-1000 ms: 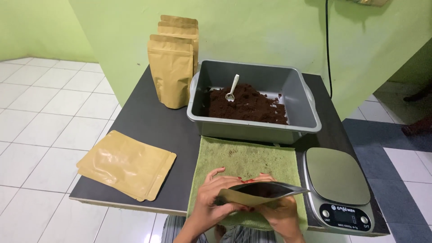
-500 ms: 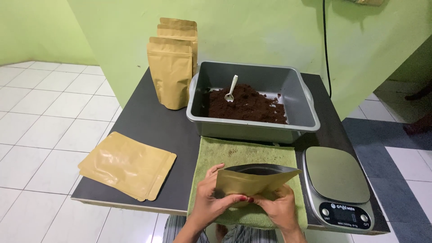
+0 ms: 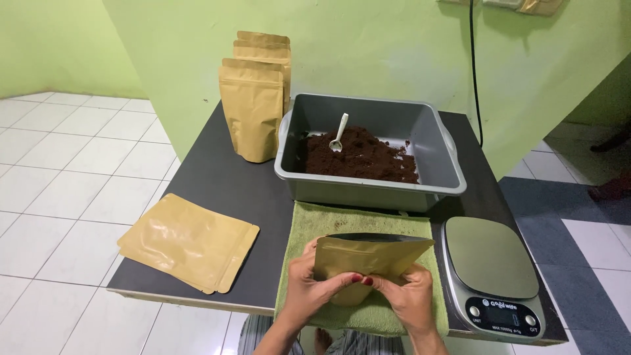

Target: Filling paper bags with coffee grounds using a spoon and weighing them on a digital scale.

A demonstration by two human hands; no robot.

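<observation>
My left hand [image 3: 309,289] and my right hand [image 3: 409,296] both grip an empty tan stand-up pouch [image 3: 368,258] with its mouth spread open, held upright over a green towel [image 3: 358,223] at the table's near edge. Thumbs press against the pouch's lower front. Just behind stands a grey tub [image 3: 368,148] of dark brown powder [image 3: 361,158] with a white scoop [image 3: 339,131] stuck in it. A steel digital kitchen scale [image 3: 491,266] sits right beside my right hand.
A stack of flat tan pouches [image 3: 187,242] lies at the table's front left corner. Several filled pouches [image 3: 253,98] stand upright at the back left against the green wall. A black cable [image 3: 474,72] hangs down the wall. White tiled floor surrounds the dark table [image 3: 217,177].
The pouch has been turned from lying tilted and sideways to standing upright, and its mouth is spread wider. Both hands shifted lower on it.
</observation>
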